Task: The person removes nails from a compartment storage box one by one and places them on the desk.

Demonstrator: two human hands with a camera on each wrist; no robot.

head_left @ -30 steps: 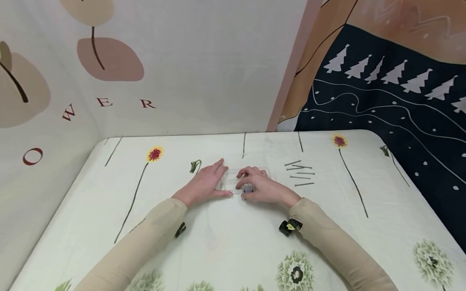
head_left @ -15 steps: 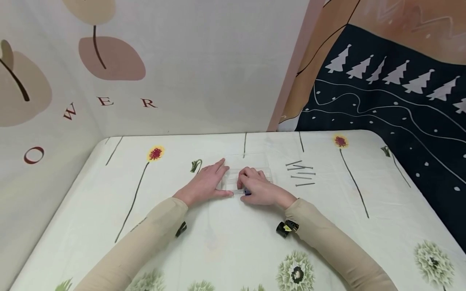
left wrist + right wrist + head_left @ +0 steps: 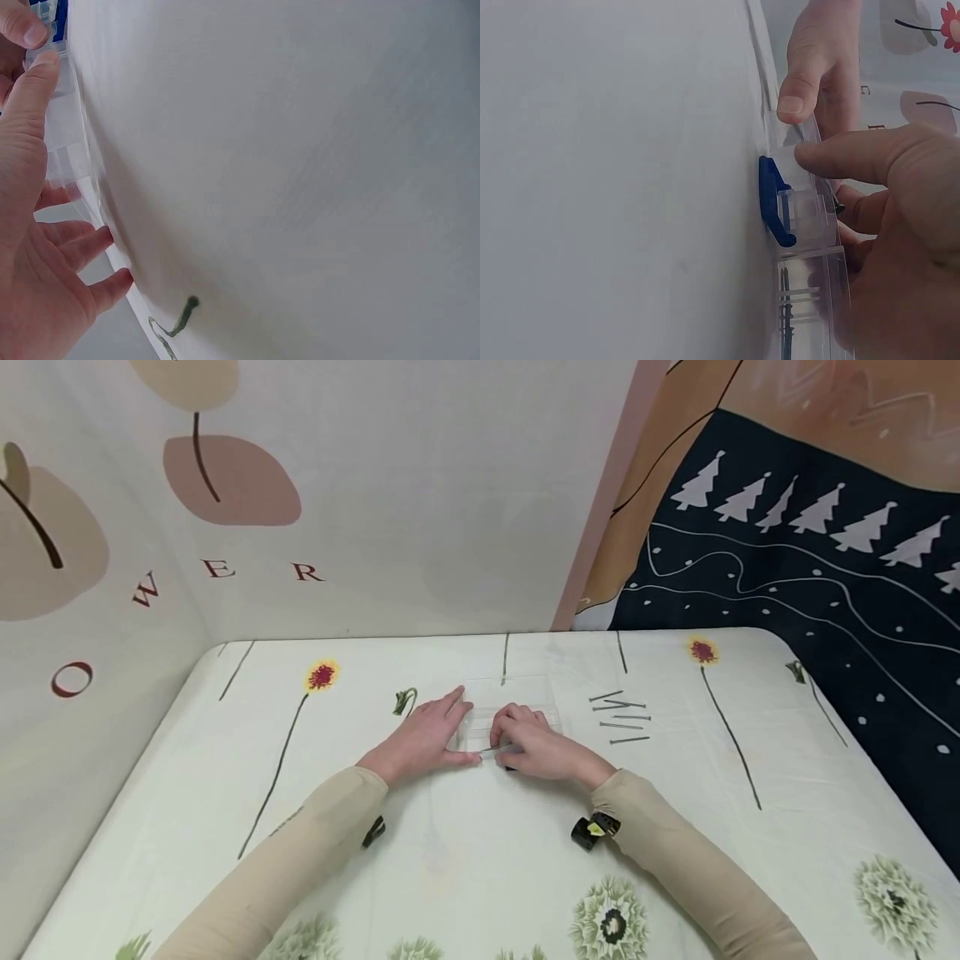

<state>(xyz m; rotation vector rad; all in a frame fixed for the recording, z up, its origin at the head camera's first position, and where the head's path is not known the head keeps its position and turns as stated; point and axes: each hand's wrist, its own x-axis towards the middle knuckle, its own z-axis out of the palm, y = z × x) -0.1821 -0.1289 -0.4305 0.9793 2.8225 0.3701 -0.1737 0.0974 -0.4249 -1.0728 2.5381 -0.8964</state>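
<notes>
A clear plastic compartment box (image 3: 480, 724) lies on the cloth, its lid (image 3: 504, 691) folded back open. My left hand (image 3: 422, 737) rests against the box's left side, fingers spread and thumb at the front edge. My right hand (image 3: 538, 745) is over the front right of the box, fingers curled and pinching a thin nail (image 3: 494, 748). In the right wrist view a dark nail head (image 3: 840, 208) shows beside the fingers. A blue latch (image 3: 768, 196) sits on the front wall. More nails (image 3: 786, 319) lie inside the box. The fingertips are partly hidden.
Several loose nails (image 3: 628, 727) lie on the printed tablecloth (image 3: 465, 860) to the right of the box. Fabric walls (image 3: 420, 527) stand behind and beside the table.
My right fingers have curled in at the front compartment, and a nail now shows slanting up between them. The blue latch is more covered. My left hand keeps its place.
</notes>
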